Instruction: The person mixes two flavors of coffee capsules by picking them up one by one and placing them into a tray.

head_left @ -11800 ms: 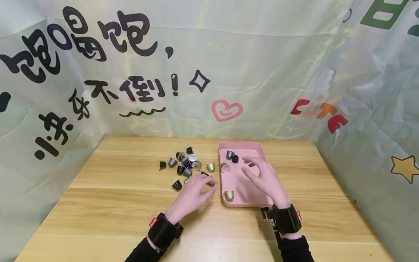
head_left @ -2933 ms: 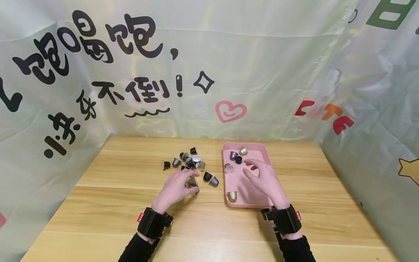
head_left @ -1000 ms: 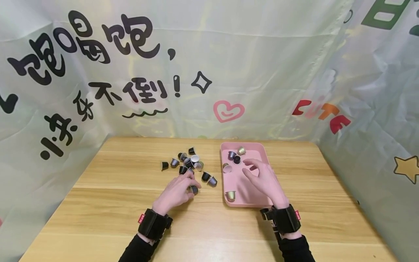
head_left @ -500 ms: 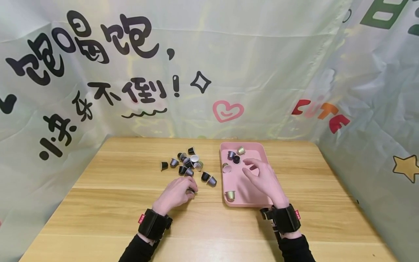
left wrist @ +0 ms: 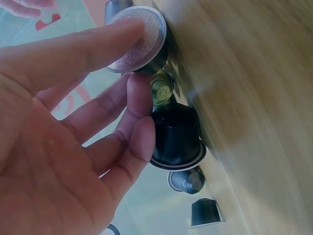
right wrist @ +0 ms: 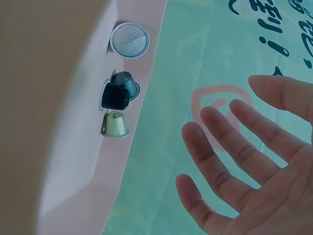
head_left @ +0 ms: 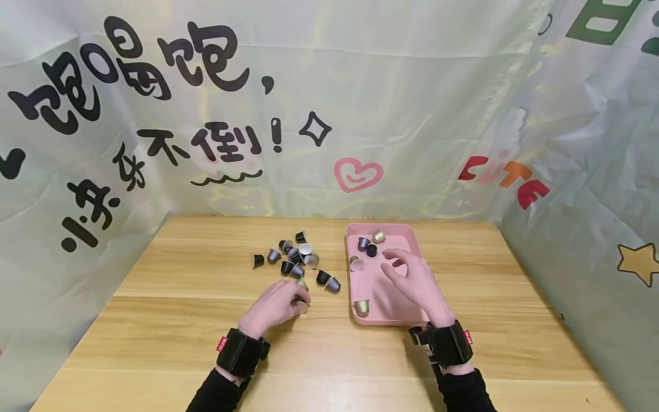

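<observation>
Backdrop [head_left: 412, 114]: pale printed cloth, rising up behind the pink tray [head_left: 391, 306].
Desk [head_left: 180, 332]: wood-grained, running out either side of the tray.
Right hand [head_left: 419, 280]: over the tray's right half, fingers spread and lightly bent, holding nothing.
Left hand [head_left: 275, 303]: left of the tray, and it's a pinch, thumb on foil, fingers bent in!
Loose capsules [head_left: 297, 270]: a jumble left of the tray, a dark pair nearest it.
Tray capsules [head_left: 362, 308]: five, lying inside the tray.
Held capsule [left wrist: 149, 51]: dark-bodied, silver-lidded, left of the tray's near end.
</observation>
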`<state>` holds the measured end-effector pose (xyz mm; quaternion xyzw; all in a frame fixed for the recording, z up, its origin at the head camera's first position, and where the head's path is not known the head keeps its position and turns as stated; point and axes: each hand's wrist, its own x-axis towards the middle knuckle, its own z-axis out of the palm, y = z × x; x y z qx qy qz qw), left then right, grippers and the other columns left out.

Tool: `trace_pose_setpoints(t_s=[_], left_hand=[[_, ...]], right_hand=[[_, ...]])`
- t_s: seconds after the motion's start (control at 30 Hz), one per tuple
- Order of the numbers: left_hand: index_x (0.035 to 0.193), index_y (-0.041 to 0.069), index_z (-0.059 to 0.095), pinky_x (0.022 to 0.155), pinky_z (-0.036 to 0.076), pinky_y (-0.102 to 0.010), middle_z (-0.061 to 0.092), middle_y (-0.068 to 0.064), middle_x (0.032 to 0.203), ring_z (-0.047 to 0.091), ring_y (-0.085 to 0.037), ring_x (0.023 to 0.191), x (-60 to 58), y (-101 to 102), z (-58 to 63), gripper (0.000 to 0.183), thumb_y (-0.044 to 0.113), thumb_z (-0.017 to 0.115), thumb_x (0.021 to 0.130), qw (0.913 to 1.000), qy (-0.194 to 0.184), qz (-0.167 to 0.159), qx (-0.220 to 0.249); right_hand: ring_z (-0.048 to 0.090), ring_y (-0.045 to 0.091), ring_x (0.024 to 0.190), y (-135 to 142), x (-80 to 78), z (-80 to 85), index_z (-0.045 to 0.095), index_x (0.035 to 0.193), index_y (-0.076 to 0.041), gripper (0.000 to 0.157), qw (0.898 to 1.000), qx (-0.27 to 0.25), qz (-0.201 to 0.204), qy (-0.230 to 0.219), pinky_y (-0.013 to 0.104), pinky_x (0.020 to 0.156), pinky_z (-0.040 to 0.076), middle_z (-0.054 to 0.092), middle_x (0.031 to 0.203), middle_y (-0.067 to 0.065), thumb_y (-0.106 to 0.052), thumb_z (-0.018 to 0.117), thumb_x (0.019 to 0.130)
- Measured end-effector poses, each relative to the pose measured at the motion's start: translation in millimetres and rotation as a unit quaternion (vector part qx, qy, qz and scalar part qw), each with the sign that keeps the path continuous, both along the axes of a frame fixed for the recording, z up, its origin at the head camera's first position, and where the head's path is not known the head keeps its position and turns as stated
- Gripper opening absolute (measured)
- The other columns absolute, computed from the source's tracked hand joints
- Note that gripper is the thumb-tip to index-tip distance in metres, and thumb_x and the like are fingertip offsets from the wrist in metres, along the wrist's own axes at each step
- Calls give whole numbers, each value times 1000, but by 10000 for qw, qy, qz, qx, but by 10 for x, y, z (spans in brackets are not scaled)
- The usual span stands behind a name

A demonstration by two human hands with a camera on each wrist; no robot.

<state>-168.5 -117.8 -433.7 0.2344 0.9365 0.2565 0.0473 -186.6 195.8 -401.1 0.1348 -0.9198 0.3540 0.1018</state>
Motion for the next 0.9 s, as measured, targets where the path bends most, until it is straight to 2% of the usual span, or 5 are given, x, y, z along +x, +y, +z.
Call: trace_pose_setpoints(t_s=[0.27,0.47,0.63,0.73,0.9], left_hand=[[98,13,77,87,54,-47,76,-3,99,67,-21,93,13,-15,25,15,8,76,84,10000,-87,-21,-36],[103,13,77,90,54,-48,76,-4,104,68,-23,97,14,-27,38,16,13,75,88,9999,48,11,-150],[108,12,76,96,52,-51,76,-6,109,68,-27,104,6,-37,47,18,15,72,91,10000,39,22,-11],[108,8,75,95,54,-50,75,-8,108,68,-26,102,0,-48,53,18,12,70,91,9999,22,-94,127],[107,4,74,86,57,-42,75,-7,102,66,-18,92,-8,-44,59,17,8,68,92,9993,12,-261,267]], right_hand=[[67,34,105,17,1,13,66,127,-6,34,10000,-9,-30,25,51,88,51,70,125,16,-19,66,96],[68,34,104,54,2,23,66,127,-6,35,9999,1,-88,72,51,88,52,71,125,15,-21,66,96],[68,35,105,70,3,40,66,127,-7,35,9999,-40,-82,71,51,88,52,71,124,14,-23,65,96],[68,34,104,76,-8,29,67,126,-7,33,9998,-79,-85,131,53,88,52,72,123,15,-22,66,96],[69,33,101,76,-24,9,68,124,-7,31,9995,-132,-74,270,54,88,52,73,120,14,-19,66,96]])
